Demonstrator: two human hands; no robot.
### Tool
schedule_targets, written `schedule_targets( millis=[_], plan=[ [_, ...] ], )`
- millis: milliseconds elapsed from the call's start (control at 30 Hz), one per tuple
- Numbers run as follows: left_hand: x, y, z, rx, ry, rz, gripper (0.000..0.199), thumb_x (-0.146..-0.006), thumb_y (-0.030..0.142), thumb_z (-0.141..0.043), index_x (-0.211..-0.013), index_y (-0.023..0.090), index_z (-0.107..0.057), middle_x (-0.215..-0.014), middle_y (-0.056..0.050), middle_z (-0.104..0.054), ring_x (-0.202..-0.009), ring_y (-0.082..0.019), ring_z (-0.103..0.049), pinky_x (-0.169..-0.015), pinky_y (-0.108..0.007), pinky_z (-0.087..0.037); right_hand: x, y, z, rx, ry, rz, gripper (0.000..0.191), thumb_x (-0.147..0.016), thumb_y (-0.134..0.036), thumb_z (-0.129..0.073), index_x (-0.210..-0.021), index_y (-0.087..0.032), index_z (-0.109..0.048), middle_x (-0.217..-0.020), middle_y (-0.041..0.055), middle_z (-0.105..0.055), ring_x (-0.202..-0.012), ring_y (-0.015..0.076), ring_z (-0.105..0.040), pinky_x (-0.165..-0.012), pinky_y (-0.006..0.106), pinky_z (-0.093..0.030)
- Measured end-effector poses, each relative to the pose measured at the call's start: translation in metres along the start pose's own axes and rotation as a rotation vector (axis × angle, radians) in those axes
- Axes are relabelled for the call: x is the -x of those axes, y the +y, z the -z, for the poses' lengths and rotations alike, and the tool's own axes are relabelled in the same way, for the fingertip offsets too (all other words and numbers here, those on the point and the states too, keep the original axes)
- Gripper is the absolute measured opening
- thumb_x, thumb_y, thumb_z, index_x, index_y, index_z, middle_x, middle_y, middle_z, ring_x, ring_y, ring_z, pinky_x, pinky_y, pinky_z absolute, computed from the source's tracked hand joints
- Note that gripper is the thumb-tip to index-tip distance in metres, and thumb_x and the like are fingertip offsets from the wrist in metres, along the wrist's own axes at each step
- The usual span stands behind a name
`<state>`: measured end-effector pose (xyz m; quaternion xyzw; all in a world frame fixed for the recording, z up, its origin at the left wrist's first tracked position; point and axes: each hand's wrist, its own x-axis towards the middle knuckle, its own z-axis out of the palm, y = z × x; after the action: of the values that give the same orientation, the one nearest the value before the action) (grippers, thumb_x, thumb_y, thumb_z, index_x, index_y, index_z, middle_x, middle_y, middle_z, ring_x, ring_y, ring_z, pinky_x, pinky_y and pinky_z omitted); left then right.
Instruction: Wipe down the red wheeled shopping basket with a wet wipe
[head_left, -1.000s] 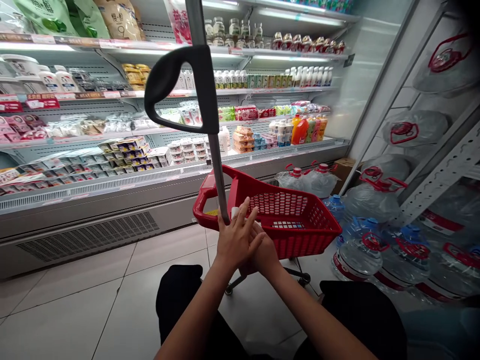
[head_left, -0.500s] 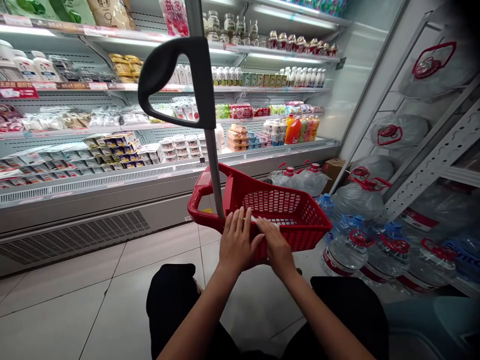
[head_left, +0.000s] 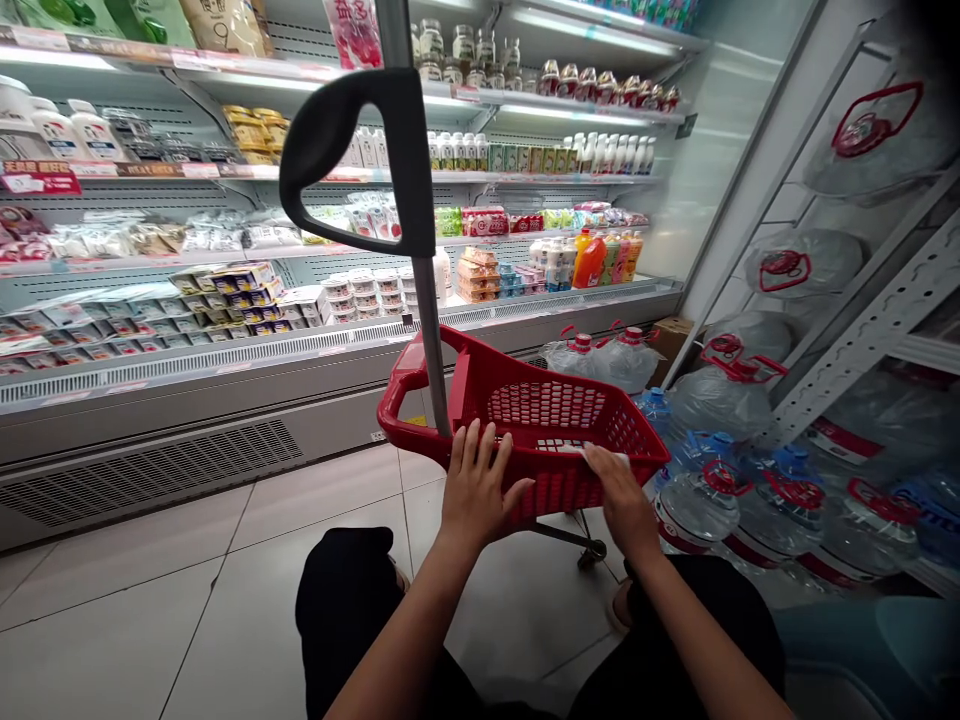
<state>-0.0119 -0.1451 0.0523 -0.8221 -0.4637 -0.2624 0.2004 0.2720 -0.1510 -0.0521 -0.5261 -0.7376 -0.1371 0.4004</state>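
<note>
A red plastic shopping basket on wheels stands in front of me, with a grey metal pole and a black loop handle rising from its left end. My left hand lies on the near rim by the pole, fingers stretched out and slightly spread, holding nothing. Farther right along that same rim, my right hand is bent over the edge. White bits of what looks like a tissue peek out at its fingers; most of it is hidden under them.
Behind the basket runs a refrigerated shelf unit stocked with yogurt cups, bottles and packs. Large water bottles with red handles stand close on the right, beside a white perforated rack post. My knees flank the tiled floor.
My right hand has slid right along the near rim, away from my left hand, with the white piece. The left hand stays on the rim. The basket's wheel now shows below.
</note>
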Motion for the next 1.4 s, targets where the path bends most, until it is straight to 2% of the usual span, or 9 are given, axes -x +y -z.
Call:
schedule_targets(
  millis=[100,200,500,667,800,900,1200,1300,1400],
  plan=[
    [-0.001,0.003,-0.002,0.005,0.017,-0.013,0.064,-0.100,0.062,-0.049,-0.148,0.021,-0.056,-0.152,-0.012,-0.055,-0.152,-0.036,-0.036,-0.128,-0.058,-0.025,0.012,0.035,0.009,0.057,0.020,-0.099,0.067,-0.099,-0.007,-0.026,-0.162,-0.027,-0.034,-0.156,0.0050,-0.053,-0.147,0.0219,-0.045,-0.124,0.052,-0.036],
    [-0.003,0.006,-0.005,0.035,0.025,-0.011,0.061,-0.100,0.061,-0.051,-0.146,0.021,-0.058,-0.151,-0.011,-0.057,-0.151,-0.035,-0.037,-0.129,-0.057,-0.022,0.007,0.032,0.006,0.060,0.067,-0.186,0.064,-0.100,-0.010,-0.027,-0.161,-0.025,-0.038,-0.154,0.0076,-0.055,-0.146,0.0243,-0.046,-0.123,0.056,-0.037],
    [-0.006,0.007,-0.009,0.059,-0.026,-0.053,0.066,-0.105,0.059,-0.040,-0.155,0.016,-0.046,-0.161,-0.008,-0.046,-0.153,-0.025,-0.035,-0.133,-0.051,-0.009,-0.047,-0.116,-0.036,-0.237,0.016,0.004,0.060,-0.107,-0.022,-0.032,-0.166,-0.024,-0.023,-0.163,0.0079,-0.044,-0.152,0.0229,-0.038,-0.123,0.049,-0.039],
    [-0.007,-0.007,-0.005,0.054,-0.028,-0.060,0.061,-0.107,0.053,-0.039,-0.157,0.019,-0.043,-0.166,-0.003,-0.038,-0.156,-0.022,-0.031,-0.133,-0.048,-0.006,-0.036,-0.065,-0.020,-0.112,-0.027,0.079,0.065,-0.103,-0.009,-0.027,-0.165,-0.027,-0.026,-0.157,0.0055,-0.051,-0.147,0.0202,-0.045,-0.123,0.047,-0.038],
    [-0.010,-0.016,-0.006,0.054,-0.014,0.014,0.055,-0.107,0.050,-0.040,-0.153,0.021,-0.049,-0.165,-0.003,-0.039,-0.156,-0.023,-0.030,-0.133,-0.049,-0.006,-0.007,0.009,0.004,0.012,-0.019,-0.015,0.066,-0.100,-0.008,-0.027,-0.163,-0.027,-0.033,-0.152,0.0066,-0.057,-0.143,0.0216,-0.050,-0.122,0.050,-0.039],
    [-0.011,-0.017,-0.010,0.049,-0.018,0.060,0.053,-0.107,0.049,-0.040,-0.151,0.022,-0.054,-0.165,-0.004,-0.041,-0.157,-0.026,-0.029,-0.133,-0.053,-0.004,0.005,0.031,0.011,0.068,-0.009,-0.098,0.064,-0.100,-0.009,-0.028,-0.161,-0.025,-0.038,-0.151,0.0080,-0.058,-0.142,0.0240,-0.050,-0.121,0.053,-0.039],
    [-0.009,0.010,-0.030,0.002,-0.056,0.043,0.058,-0.105,0.041,-0.044,-0.161,0.027,-0.038,-0.167,-0.002,-0.036,-0.161,-0.029,-0.013,-0.126,-0.065,0.015,-0.054,-0.099,-0.047,-0.111,-0.028,0.017,0.066,-0.101,-0.012,-0.031,-0.166,-0.022,-0.022,-0.159,0.0098,-0.048,-0.148,0.0228,-0.043,-0.122,0.049,-0.040],
    [-0.008,0.005,-0.031,-0.025,-0.090,0.014,0.065,-0.101,0.026,-0.044,-0.164,0.025,-0.029,-0.170,-0.001,-0.027,-0.161,-0.025,-0.009,-0.127,-0.061,0.016,-0.058,-0.101,-0.045,-0.113,-0.033,0.066,0.069,-0.100,-0.009,-0.029,-0.166,-0.023,-0.020,-0.159,0.0081,-0.049,-0.148,0.0206,-0.043,-0.123,0.047,-0.038],
    [-0.007,-0.003,-0.031,-0.027,-0.109,0.012,0.074,-0.094,0.019,-0.051,-0.165,0.024,-0.028,-0.172,0.000,-0.021,-0.161,-0.026,-0.009,-0.131,-0.056,0.007,-0.042,-0.067,-0.027,-0.057,-0.045,0.097,0.072,-0.098,-0.004,-0.027,-0.166,-0.026,-0.020,-0.158,0.0054,-0.051,-0.147,0.0193,-0.044,-0.124,0.046,-0.037]
  ],
)
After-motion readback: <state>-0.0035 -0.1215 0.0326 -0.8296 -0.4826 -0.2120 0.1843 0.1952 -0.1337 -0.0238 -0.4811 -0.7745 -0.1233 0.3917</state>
